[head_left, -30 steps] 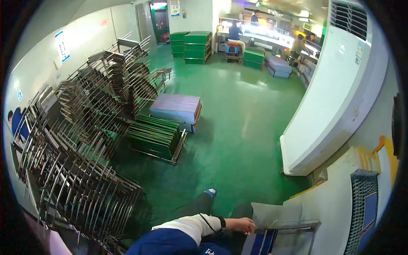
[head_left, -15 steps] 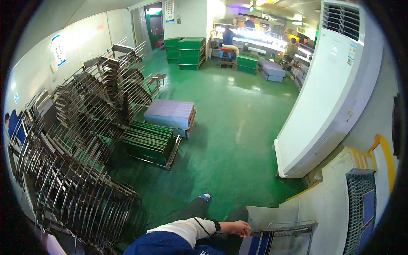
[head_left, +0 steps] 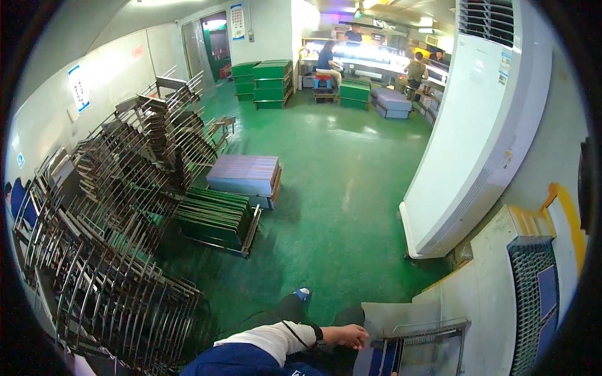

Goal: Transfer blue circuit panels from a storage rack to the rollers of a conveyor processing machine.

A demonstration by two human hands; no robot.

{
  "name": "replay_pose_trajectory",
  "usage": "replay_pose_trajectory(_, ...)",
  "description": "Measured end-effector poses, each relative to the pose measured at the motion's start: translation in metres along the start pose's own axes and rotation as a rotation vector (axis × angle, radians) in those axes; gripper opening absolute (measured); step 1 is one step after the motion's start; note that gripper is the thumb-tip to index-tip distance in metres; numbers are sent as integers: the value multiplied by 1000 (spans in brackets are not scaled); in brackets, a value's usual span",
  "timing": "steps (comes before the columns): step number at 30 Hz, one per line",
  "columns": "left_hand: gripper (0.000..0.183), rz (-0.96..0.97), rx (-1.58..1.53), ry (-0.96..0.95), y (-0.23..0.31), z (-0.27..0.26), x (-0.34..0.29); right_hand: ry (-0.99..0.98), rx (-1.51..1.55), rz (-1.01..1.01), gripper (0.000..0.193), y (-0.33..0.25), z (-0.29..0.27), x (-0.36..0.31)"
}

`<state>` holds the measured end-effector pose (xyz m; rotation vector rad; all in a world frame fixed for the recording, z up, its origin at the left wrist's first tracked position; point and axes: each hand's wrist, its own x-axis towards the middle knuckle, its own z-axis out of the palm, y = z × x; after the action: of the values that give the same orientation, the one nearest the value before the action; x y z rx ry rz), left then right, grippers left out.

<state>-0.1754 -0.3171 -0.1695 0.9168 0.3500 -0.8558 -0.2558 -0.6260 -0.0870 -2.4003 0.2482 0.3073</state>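
Left hand (head_left: 348, 336) sits at bottom centre, forearm coming in nearly horizontal from lower left, white sleeve (head_left: 266, 341) pushed to the wrist, dark watch (head_left: 318, 333) on it. Fingers are together and curled down, resting on or just at the top bar of a metal rack (head_left: 421, 332); can't tell whether they are clamped on it. Right hand not in view.

The rack is a steel-wire frame at the bottom edge, right of the hand, with thin vertical rods below its top bar and a blue panel (head_left: 390, 358) behind them. It stands against a grey block (head_left: 486, 294) to the right.

Below the forearm: dark trousers, one blue shoe (head_left: 302, 292) on the green floor (head_left: 338, 200).

Further out, left: big heaps of the same metal racks (head_left: 106, 250) stacked and tilted along the wall. Next to them a low stack of green trays (head_left: 216, 216) and a stack of grey-blue boards (head_left: 244, 175).

Right: tall white air-conditioner cabinet (head_left: 476, 125), leaning in the fisheye.

Far end: green crates (head_left: 271, 81) piled up, people at a lit counter (head_left: 370, 56).
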Motion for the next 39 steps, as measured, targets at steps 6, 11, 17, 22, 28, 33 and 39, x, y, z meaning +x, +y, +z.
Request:
replay_pose_trajectory(6,27,-5,-12,-20,2,0,-4,-53,43,-11,59,-7,-4,0)
replay_pose_trajectory(11,29,-25,4,9,2,0,0,-46,88,-28,59,4,1,4)
replay_pose_trajectory(17,27,-25,-16,0,-2,-5,7,-16,6,-21,62,-4,0,1)
replay_pose_trajectory(22,26,-20,-16,5,-2,-3,6,1,-24,-26,62,0,1,2)
replay_pose_trajectory(28,25,-12,0,3,0,-1,2,4,-18,-39,58,5,3,4)
replay_pose_trajectory(33,24,-16,6,19,1,3,0,3,-31,-7,58,14,6,7)
replay_pose_trajectory(39,24,-17,11,4,0,2,2,5,-43,-2,59,6,2,3)
